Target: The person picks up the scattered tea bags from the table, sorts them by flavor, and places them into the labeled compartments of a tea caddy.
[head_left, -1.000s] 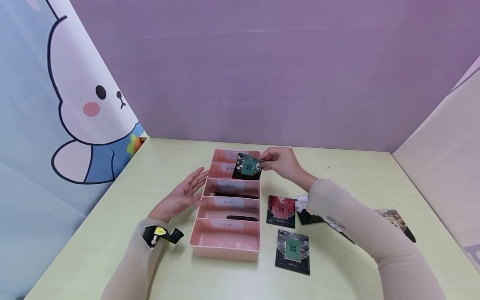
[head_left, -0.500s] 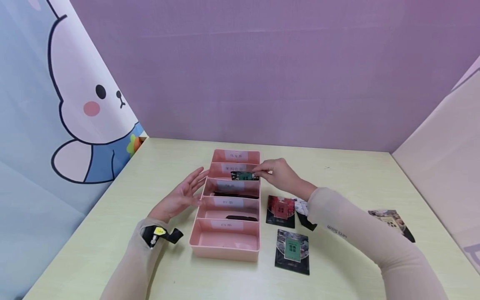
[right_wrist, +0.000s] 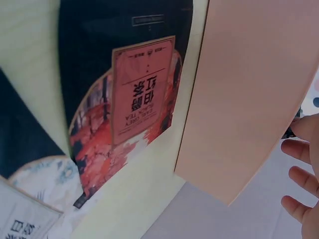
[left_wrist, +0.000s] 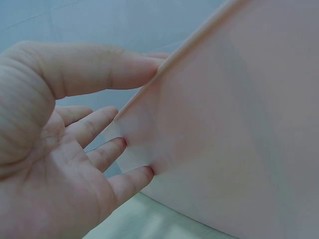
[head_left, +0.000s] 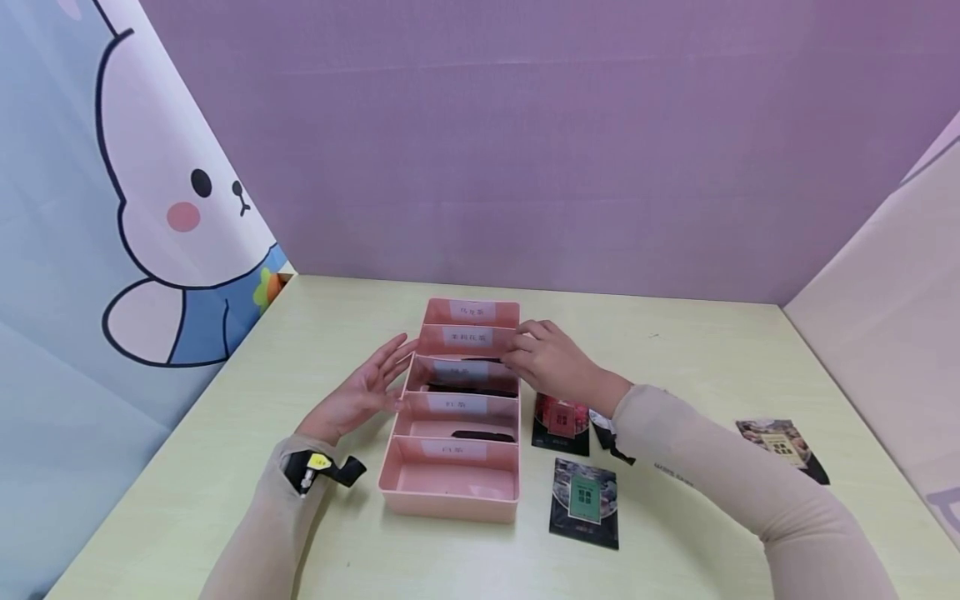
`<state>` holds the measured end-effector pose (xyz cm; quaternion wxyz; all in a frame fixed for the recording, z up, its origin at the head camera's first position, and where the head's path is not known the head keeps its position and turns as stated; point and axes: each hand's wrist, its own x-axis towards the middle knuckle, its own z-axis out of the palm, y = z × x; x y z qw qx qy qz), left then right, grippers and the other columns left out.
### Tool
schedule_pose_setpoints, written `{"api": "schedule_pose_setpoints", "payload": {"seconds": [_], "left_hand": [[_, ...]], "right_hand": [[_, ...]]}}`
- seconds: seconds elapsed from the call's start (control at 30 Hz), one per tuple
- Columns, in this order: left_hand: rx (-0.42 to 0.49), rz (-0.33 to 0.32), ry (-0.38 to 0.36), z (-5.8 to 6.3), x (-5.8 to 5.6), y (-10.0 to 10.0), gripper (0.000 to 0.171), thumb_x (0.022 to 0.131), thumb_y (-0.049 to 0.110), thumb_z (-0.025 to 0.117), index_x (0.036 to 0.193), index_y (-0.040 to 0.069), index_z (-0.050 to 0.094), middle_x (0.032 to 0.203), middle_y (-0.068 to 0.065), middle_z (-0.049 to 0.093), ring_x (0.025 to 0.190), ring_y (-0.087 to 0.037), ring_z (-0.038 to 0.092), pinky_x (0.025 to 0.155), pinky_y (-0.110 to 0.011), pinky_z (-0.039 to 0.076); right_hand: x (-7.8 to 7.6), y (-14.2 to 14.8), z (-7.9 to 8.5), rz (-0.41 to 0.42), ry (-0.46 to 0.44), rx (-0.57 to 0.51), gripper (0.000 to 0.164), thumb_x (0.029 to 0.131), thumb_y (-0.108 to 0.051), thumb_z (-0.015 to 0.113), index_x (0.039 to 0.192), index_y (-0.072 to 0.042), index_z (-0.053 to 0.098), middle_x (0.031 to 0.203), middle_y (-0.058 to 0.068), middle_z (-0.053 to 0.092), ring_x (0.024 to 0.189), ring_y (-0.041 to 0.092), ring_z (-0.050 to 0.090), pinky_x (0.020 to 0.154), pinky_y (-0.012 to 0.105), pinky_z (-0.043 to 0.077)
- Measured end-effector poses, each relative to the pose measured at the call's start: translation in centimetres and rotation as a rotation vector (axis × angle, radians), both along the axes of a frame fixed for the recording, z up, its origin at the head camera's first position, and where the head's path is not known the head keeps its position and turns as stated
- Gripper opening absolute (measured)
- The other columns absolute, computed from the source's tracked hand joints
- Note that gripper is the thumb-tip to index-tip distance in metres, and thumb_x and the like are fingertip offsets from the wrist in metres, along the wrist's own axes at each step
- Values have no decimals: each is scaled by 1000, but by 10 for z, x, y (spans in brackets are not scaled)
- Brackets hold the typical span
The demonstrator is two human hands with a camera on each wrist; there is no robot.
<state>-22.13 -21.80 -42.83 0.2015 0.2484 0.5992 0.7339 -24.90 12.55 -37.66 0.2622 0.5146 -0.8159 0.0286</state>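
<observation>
A pink divided box [head_left: 450,506] with several labelled compartments stands mid-table. My left hand [head_left: 360,396] lies along its left side with fingers extended; in the left wrist view the thumb [left_wrist: 109,69] meets the rim and fingertips touch the wall. At the right rim, my right hand [head_left: 551,362] reaches over the second compartment from the back. It pinches a dark tea sachet [head_left: 480,359], mostly sunk into that compartment; the right wrist view shows only a dark corner [right_wrist: 289,133] of it by the fingers. Dark sachets [head_left: 468,390] also sit in the third and fourth compartments.
Right of the box lie a red-labelled Earl Grey black tea sachet [head_left: 561,425], a green-labelled sachet [head_left: 585,500] and a white-patterned sachet [right_wrist: 40,194] partly under the right arm. Another sachet [head_left: 783,446] lies at the far right. A purple curtain [head_left: 525,167] closes the back.
My right hand has lowered the green-labelled sachet from above the box into the second compartment from the back, leaving only its dark top edge in sight. The left hand stays put.
</observation>
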Motion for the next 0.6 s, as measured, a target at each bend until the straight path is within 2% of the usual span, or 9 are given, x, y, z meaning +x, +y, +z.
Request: {"api": "schedule_pose_setpoints", "payload": {"seconds": [0.17,0.4,0.6], "left_hand": [[-5,6,-2,0,0,0,106,81,-13,65,161,13,1,166,-16,-2,150,-36,-4,116,-63,2],[-17,8,-1,-1,-1,1,105,81,-12,65,161,12,0,166,-16,-2,150,-36,-5,116,-63,1],[-16,12,-3,-1,-2,2,105,81,-14,63,161,12,0,166,-15,-2,150,-36,-4,117,-62,2]], "right_hand": [[-1,2,-1,-59,-45,38,17,90,-15,73,106,-12,77,105,4,68,109,28,56,92,43,50],[-4,7,-4,-98,-98,92,22,96,-19,66,116,-13,73,114,6,65,117,31,53,98,47,47],[-7,8,-8,-116,-98,131,27,97,-22,62,121,-13,70,120,9,64,119,32,51,101,49,45]]}}
